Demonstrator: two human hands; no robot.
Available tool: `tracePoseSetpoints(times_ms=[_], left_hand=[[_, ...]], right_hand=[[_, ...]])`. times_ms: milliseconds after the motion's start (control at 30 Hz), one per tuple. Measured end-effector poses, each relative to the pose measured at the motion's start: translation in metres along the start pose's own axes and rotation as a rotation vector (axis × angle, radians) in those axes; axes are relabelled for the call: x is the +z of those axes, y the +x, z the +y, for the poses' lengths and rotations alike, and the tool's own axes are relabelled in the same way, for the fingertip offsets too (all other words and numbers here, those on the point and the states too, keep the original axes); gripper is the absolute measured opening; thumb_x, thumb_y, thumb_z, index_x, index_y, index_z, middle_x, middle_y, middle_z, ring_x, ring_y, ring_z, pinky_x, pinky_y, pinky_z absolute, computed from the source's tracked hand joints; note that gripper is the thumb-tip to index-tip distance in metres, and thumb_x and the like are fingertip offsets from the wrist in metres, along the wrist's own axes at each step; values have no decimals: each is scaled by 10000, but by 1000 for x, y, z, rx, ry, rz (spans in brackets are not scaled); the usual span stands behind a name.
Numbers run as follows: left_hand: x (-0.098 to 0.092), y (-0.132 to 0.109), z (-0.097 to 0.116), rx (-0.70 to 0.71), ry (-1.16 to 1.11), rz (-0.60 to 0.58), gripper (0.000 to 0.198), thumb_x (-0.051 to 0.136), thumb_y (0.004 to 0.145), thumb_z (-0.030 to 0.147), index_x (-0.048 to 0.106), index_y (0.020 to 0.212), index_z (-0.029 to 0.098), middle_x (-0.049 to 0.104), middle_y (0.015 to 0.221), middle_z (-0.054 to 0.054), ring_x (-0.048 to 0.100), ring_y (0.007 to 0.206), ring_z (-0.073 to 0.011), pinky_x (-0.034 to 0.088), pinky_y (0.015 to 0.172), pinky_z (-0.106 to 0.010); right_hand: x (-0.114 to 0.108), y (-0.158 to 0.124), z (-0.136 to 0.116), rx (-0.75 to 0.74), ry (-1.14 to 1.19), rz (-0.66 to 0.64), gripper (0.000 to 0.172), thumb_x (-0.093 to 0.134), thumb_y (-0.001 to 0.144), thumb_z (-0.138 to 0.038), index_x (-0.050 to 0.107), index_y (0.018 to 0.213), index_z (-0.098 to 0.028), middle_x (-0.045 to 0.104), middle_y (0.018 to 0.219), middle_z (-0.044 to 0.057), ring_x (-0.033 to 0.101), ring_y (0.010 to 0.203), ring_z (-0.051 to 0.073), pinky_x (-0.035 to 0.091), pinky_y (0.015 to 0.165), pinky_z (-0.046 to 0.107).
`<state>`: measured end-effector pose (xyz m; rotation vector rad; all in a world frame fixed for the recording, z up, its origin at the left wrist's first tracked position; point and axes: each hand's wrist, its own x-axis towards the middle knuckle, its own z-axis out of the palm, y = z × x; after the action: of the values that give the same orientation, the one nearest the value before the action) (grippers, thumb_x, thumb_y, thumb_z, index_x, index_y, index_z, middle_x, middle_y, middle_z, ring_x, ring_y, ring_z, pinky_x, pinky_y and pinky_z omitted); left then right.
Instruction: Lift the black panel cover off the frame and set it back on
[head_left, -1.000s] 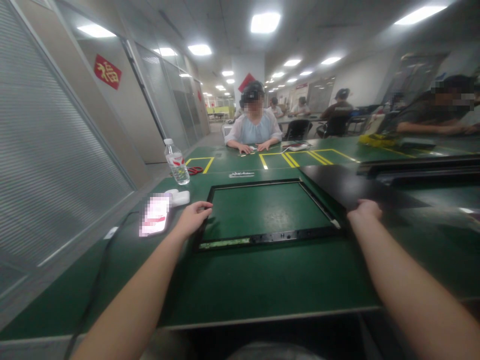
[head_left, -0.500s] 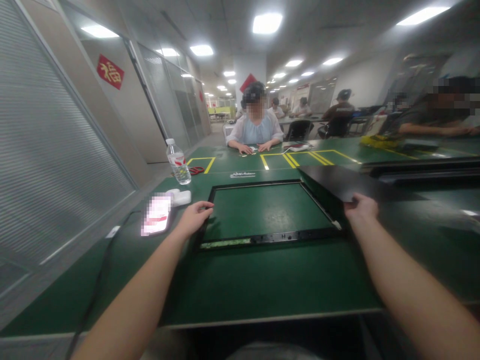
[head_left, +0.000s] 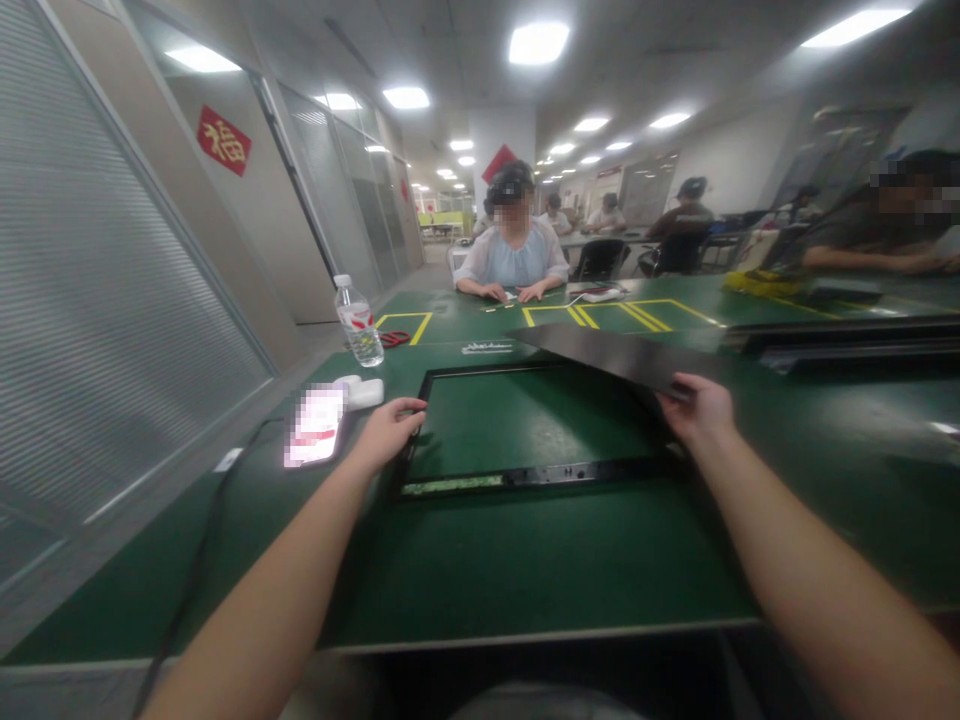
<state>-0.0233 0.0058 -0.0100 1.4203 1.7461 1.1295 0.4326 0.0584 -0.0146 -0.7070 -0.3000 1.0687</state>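
Note:
A black rectangular frame lies flat on the green table, with a greenish strip along its near left side. My left hand grips the frame's left edge between thumb and fingers. In my right hand is a thin dark panel, pinched at its near right edge. The panel is tilted above the right part of the frame and hides its far right corner and most of its right side. Whether panel and frame touch, I cannot tell.
Left of the frame lie a lit phone and a white case. Behind them stand a water bottle and red-handled scissors. Long black parts lie at the right. A co-worker sits across the table.
My right hand has brought the dark panel leftward, from beside the frame to over its right part. My left hand stays on the frame's left edge.

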Motion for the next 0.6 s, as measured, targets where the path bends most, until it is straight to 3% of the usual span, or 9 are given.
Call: tracePoseSetpoints(times_ms=[200, 367, 467, 600], left_hand=[[-2, 5, -3, -2, -145, 77, 260, 765, 671, 176, 771, 931, 168, 723, 746, -33, 635, 668, -176, 490, 634, -260], [-5, 7, 8, -226, -648, 60, 257, 658, 701, -51, 723, 867, 134, 754, 918, -103, 706, 769, -154, 562, 729, -234], [-7, 6, 15, -355, -870, 68, 229, 566, 822, -13, 695, 947, 130, 748, 854, -106, 735, 778, -176, 601, 735, -264], [-10, 1, 23, -402, -931, 23, 142, 577, 914, 149, 698, 987, 149, 740, 777, -61, 715, 646, -176, 604, 624, -271]], right_hand=[[7, -14, -2, 140, -10, -134, 293, 576, 725, -39, 610, 968, -199, 683, 736, 4, 686, 634, 173, 643, 586, 298], [6, -21, -2, 196, -92, -201, 284, 570, 692, -65, 644, 931, -199, 712, 736, 25, 703, 647, 198, 642, 620, 328], [4, -22, -3, 223, -232, -233, 251, 594, 661, -113, 660, 890, -193, 716, 729, 49, 725, 704, 239, 646, 683, 382], [6, -28, -4, 247, -370, -224, 224, 624, 625, -158, 666, 844, -183, 721, 746, 88, 736, 787, 283, 636, 749, 416]])
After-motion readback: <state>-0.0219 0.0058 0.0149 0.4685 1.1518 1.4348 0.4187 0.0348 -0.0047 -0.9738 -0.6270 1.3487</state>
